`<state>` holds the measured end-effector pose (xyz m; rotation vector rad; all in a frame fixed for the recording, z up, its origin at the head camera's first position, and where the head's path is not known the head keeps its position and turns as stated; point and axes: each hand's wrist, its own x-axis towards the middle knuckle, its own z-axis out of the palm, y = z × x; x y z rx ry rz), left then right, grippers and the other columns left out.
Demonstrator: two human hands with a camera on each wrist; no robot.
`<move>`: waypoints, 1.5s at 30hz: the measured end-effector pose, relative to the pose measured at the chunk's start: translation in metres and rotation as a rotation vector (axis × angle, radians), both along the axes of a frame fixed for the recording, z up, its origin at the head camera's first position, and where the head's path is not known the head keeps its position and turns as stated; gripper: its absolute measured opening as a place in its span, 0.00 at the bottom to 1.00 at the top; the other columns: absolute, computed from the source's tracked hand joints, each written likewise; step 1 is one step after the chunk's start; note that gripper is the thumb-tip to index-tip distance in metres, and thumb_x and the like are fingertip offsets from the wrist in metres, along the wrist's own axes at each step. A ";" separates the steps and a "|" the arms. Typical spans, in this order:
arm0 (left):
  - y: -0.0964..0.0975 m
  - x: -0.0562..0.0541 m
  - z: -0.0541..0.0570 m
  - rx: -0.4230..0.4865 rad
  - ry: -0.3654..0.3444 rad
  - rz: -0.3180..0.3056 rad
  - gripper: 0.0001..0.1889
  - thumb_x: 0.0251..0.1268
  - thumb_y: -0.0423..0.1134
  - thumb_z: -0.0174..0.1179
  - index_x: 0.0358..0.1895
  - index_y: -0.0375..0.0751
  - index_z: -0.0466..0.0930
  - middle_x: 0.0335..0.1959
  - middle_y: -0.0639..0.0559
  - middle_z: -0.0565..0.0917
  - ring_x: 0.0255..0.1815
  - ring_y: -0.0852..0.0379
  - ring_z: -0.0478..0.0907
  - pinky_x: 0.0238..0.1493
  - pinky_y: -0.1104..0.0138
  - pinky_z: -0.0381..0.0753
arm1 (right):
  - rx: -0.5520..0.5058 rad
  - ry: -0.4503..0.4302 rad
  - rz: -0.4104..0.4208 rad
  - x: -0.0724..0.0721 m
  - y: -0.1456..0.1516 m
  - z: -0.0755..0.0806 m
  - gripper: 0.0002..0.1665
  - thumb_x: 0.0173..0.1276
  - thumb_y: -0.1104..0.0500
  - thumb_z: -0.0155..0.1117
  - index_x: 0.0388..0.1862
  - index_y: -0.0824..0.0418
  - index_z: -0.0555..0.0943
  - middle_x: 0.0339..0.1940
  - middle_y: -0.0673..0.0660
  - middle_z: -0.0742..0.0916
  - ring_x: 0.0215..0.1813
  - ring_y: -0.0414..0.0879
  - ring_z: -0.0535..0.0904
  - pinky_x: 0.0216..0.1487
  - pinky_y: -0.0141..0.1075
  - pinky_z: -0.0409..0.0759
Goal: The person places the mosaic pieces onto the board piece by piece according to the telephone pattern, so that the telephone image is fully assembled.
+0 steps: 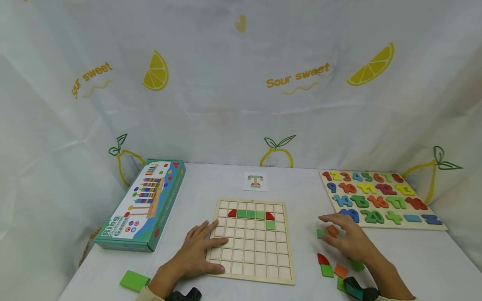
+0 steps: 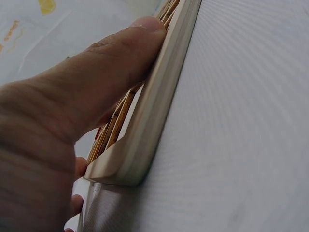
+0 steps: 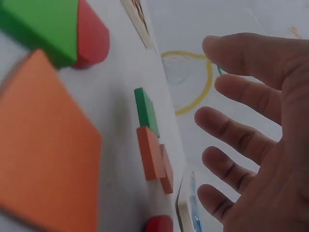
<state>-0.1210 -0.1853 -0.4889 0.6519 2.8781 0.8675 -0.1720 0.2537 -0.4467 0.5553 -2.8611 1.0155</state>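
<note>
A wooden grid board [image 1: 291, 255] lies flat in the middle of the table. Along its second row run a red quarter-round block [image 1: 232, 213], three green square blocks [image 1: 250, 214] and another red quarter-round; one green block [image 1: 270, 225] sits under the right end. My left hand [image 1: 190, 253] rests on the board's left edge, fingers spread, its thumb [image 2: 101, 77] on the rim. To the right, my right hand [image 1: 352, 240] hovers over loose blocks with its fingers apart, holding nothing. Near it lie orange blocks [image 3: 150, 153], a green block [image 3: 146, 111] and a red quarter-round [image 1: 322, 259].
A pattern card [image 1: 255, 188] lies behind the board. At the back right is a number puzzle board [image 1: 399, 223]. A teal toy box [image 1: 132, 209] stands at the left, with a green block [image 1: 134, 281] in front of it. A white printed curtain hangs behind.
</note>
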 end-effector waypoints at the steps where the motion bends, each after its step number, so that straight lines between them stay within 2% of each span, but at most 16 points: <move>1: 0.000 0.000 0.000 -0.001 0.001 -0.002 0.41 0.41 0.73 0.65 0.62 0.61 0.78 0.76 0.49 0.55 0.75 0.39 0.44 0.66 0.39 0.40 | 0.007 -0.010 0.002 -0.001 0.002 -0.003 0.26 0.59 0.55 0.74 0.56 0.58 0.81 0.52 0.58 0.82 0.56 0.60 0.70 0.49 0.64 0.70; 3: 0.000 0.000 0.000 0.000 0.004 -0.005 0.41 0.42 0.73 0.65 0.62 0.61 0.78 0.76 0.48 0.55 0.74 0.38 0.44 0.66 0.39 0.40 | 0.026 -0.022 0.016 -0.003 0.006 -0.009 0.26 0.58 0.55 0.75 0.55 0.60 0.82 0.51 0.57 0.83 0.55 0.60 0.71 0.49 0.63 0.71; 9: 0.000 0.001 0.001 0.012 0.006 -0.013 0.40 0.42 0.73 0.65 0.62 0.60 0.78 0.76 0.48 0.55 0.74 0.38 0.44 0.66 0.40 0.40 | 0.090 -0.070 -0.010 -0.006 0.010 -0.021 0.27 0.55 0.53 0.77 0.54 0.57 0.83 0.52 0.55 0.82 0.53 0.56 0.71 0.48 0.59 0.73; 17: -0.001 -0.001 0.002 0.007 0.010 -0.002 0.40 0.42 0.73 0.65 0.62 0.61 0.78 0.76 0.48 0.55 0.75 0.39 0.44 0.66 0.40 0.39 | 0.125 0.054 0.006 -0.007 0.004 -0.022 0.13 0.56 0.59 0.76 0.40 0.51 0.85 0.48 0.53 0.80 0.51 0.54 0.69 0.46 0.53 0.69; 21: -0.001 -0.001 0.002 0.010 0.005 -0.001 0.41 0.41 0.73 0.65 0.62 0.60 0.78 0.76 0.49 0.55 0.75 0.39 0.43 0.66 0.41 0.38 | 0.134 0.082 0.009 -0.005 0.003 -0.020 0.12 0.57 0.61 0.75 0.40 0.53 0.85 0.48 0.54 0.80 0.51 0.55 0.69 0.46 0.52 0.70; 28: 0.001 -0.002 0.002 0.011 0.006 -0.010 0.41 0.41 0.73 0.65 0.62 0.61 0.78 0.76 0.49 0.55 0.75 0.39 0.44 0.66 0.41 0.39 | 0.057 0.149 0.002 0.002 0.000 -0.002 0.16 0.57 0.64 0.74 0.44 0.57 0.84 0.45 0.54 0.81 0.52 0.57 0.72 0.49 0.60 0.72; 30: 0.001 -0.002 0.001 0.014 0.005 -0.013 0.41 0.41 0.73 0.65 0.62 0.60 0.78 0.76 0.48 0.55 0.75 0.39 0.44 0.66 0.40 0.39 | 0.045 0.182 0.007 0.004 -0.002 0.004 0.17 0.56 0.65 0.75 0.45 0.58 0.84 0.44 0.52 0.82 0.50 0.56 0.75 0.48 0.58 0.74; 33: 0.001 -0.001 0.001 0.016 0.002 -0.013 0.41 0.41 0.73 0.65 0.62 0.60 0.78 0.76 0.48 0.55 0.75 0.38 0.44 0.66 0.40 0.39 | 0.032 0.229 0.010 0.008 -0.008 0.015 0.18 0.56 0.66 0.74 0.47 0.58 0.84 0.43 0.49 0.83 0.47 0.52 0.77 0.44 0.50 0.79; 38: 0.000 -0.001 -0.001 0.020 0.009 -0.013 0.41 0.42 0.73 0.65 0.62 0.60 0.78 0.76 0.48 0.55 0.75 0.38 0.44 0.66 0.40 0.39 | 0.013 0.324 0.023 0.011 -0.027 0.036 0.22 0.55 0.67 0.74 0.50 0.60 0.83 0.43 0.48 0.82 0.42 0.46 0.76 0.37 0.40 0.80; 41: -0.001 0.000 -0.001 0.020 0.014 -0.013 0.40 0.42 0.73 0.65 0.62 0.60 0.78 0.76 0.48 0.55 0.74 0.38 0.44 0.66 0.40 0.39 | -0.010 0.378 0.042 0.011 -0.041 0.045 0.22 0.55 0.68 0.74 0.50 0.60 0.83 0.42 0.48 0.83 0.42 0.43 0.75 0.37 0.38 0.79; 45: -0.001 0.000 -0.001 0.030 0.016 -0.013 0.40 0.42 0.72 0.66 0.62 0.60 0.78 0.76 0.47 0.55 0.74 0.38 0.44 0.66 0.41 0.39 | -0.061 0.403 0.072 0.008 -0.061 0.052 0.19 0.55 0.68 0.74 0.47 0.59 0.83 0.42 0.46 0.83 0.43 0.43 0.75 0.39 0.37 0.78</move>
